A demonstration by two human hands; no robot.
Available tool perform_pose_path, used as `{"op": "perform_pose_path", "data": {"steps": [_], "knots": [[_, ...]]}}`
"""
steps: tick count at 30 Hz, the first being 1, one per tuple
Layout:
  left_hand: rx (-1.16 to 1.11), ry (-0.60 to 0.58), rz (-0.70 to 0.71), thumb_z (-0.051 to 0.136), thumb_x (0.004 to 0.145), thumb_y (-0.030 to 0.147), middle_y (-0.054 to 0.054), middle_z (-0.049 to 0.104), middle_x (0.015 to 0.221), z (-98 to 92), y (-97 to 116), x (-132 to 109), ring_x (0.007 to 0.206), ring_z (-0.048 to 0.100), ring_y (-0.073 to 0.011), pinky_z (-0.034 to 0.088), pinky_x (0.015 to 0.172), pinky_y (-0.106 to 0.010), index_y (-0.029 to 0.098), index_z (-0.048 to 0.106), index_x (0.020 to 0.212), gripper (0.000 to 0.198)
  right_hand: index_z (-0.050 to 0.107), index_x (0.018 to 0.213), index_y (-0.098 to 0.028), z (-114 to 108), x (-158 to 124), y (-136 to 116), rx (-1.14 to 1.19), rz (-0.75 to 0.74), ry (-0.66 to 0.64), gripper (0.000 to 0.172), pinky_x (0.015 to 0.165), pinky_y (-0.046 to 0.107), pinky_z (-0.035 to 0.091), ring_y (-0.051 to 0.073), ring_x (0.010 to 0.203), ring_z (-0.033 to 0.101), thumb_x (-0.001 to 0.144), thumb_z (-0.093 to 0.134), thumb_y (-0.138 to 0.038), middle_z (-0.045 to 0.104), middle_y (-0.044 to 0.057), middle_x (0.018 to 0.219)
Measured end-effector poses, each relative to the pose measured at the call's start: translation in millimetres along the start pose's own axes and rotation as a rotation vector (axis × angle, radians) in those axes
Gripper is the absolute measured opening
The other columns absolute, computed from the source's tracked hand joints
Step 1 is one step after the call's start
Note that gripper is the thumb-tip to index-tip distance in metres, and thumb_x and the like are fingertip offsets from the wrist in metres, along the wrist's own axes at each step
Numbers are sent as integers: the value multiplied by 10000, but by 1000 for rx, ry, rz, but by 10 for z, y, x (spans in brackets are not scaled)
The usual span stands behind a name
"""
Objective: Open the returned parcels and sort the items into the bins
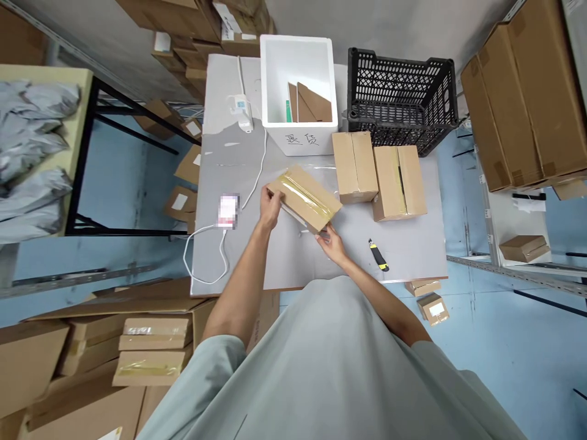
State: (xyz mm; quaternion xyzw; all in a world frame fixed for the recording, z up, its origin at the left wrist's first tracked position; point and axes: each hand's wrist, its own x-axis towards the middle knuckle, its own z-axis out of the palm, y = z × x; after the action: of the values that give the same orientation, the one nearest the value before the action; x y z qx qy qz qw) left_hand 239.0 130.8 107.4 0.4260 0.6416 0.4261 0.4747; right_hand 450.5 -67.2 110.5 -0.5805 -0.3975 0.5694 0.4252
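Observation:
A cardboard box (302,197) with yellowish tape along its top is held tilted over the grey table (284,263). My left hand (270,208) grips its left end, thumb on top. At the near right corner, my right hand (332,243) holds the box from below, its fingertips partly hidden. A yellow and black box cutter (378,255) lies to the right of my right hand. Two more cardboard boxes, one closed (354,166) and one with split tape along its top (400,183), stand beyond it at the right.
A white foam box (298,137) with cardboard pieces inside and a black plastic crate (402,91) stand at the back. A power strip (242,113), white cables and a small device (228,211) lie at left. Stacked cartons (151,360) crowd the near left floor.

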Motion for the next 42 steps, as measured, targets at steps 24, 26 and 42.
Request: {"op": "perform_pose_path", "data": {"steps": [24,26,42], "knots": [[-51,-288,-52,881,788,396,-251,637,1650,945,-153,-524,1333,769,-379,590,1215,-607,179,613,1596,878,579,1378,-230,-651,568,-66,-144,62,315,428,1159,505,639,287,1204,809,1009,661,-431,723,194,1485],[-47,-304,-48,873,795,384,-256,622,1666,990,-167,-585,1340,769,-384,581,1227,-614,172,599,1609,884,582,1389,-226,-708,534,-70,-133,69,339,452,1159,495,641,278,1200,812,996,673,-429,732,192,1479],[-89,-484,-29,870,846,398,-256,700,1575,1585,87,-912,1404,732,-364,598,1221,-539,121,514,1674,943,595,1277,-249,-1431,214,-260,-125,42,430,481,1061,455,660,272,1084,825,960,724,-588,842,128,1210]]}}
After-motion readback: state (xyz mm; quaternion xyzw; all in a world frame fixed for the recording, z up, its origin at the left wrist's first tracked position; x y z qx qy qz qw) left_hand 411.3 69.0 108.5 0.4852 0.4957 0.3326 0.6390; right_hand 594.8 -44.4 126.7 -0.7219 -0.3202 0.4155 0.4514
